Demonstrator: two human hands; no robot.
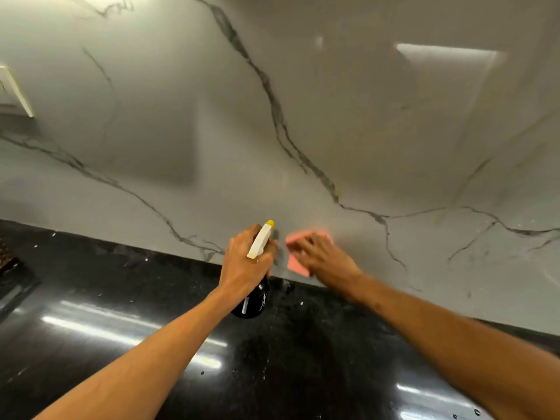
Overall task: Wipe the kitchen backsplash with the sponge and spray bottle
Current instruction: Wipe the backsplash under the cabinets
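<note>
The pink sponge point(295, 263) lies flat against the marble-veined backsplash point(212, 116), low down, just above the seam with the black worktop point(121, 328). The right hand point(324, 259) presses on it with fingers spread and fairly straight, not curled round it. The sponge looks soft and light, so it should flatten and drag a little under the palm. On this glossy slab it will likely slide easily when wet, and broad pressure from the flat fingers suits it better than a pinch at one edge.

The left hand point(245, 262) is wrapped round the neck of the spray bottle point(253, 304), just beside the sponge. Its white trigger head and yellow nozzle point at the wall. The dark body looks rigid and smooth, probably slippery if damp. The neck under the trigger is the sound place to hold it, since a finger can then reach the lever.

The right hand and sponge are smeared by motion, so the sponge's outline and thickness cannot be told. The left palm hides the trigger and any finger on it. The bottle's label is unreadable and its fill level is hidden. Whether the wall is wet is hard to judge through the glare. A wall plate point(12, 92) and a dark object point(9, 262) are cut off at the left edge.
</note>
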